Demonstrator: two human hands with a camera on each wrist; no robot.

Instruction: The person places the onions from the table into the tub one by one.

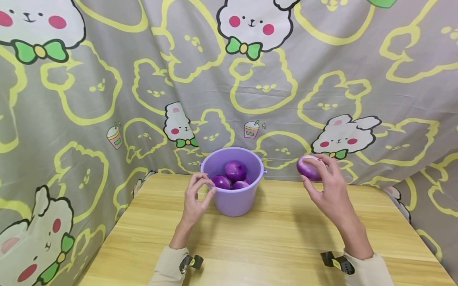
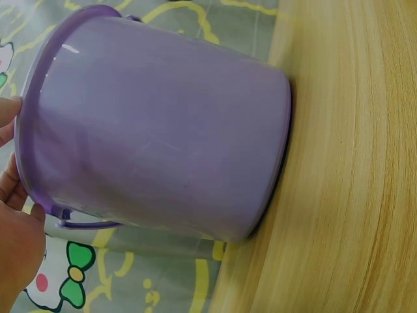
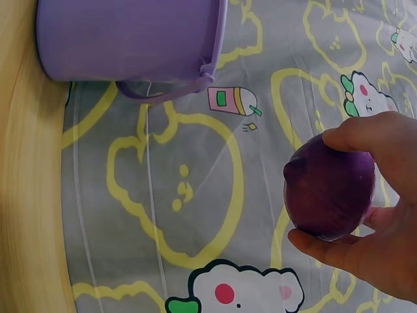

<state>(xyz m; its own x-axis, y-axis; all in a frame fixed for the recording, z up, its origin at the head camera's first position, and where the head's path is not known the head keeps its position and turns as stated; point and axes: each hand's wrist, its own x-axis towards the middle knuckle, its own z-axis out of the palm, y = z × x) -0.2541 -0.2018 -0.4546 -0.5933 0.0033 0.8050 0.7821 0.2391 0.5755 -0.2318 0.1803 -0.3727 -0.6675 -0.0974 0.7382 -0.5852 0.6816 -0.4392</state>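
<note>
A light purple bucket (image 1: 234, 203) stands upright on the table, with several purple onions (image 1: 235, 171) inside. At the bucket's left front, my left hand (image 1: 194, 200) pinches the rim between thumb and fingers. The left wrist view shows the bucket's outer wall (image 2: 163, 130) and part of the left hand (image 2: 19, 244) at its rim. To the right of the bucket, my right hand (image 1: 330, 188) grips a single purple onion (image 1: 308, 169) in the air, apart from the bucket. Thumb and fingers lie around this onion (image 3: 329, 189) in the right wrist view.
The wooden table (image 1: 279, 246) carries the bucket near its back edge. A grey curtain (image 1: 143, 99) with cartoon rabbits and yellow outlines hangs behind the table and along its sides. The bucket's handle (image 3: 166, 96) hangs down at the back.
</note>
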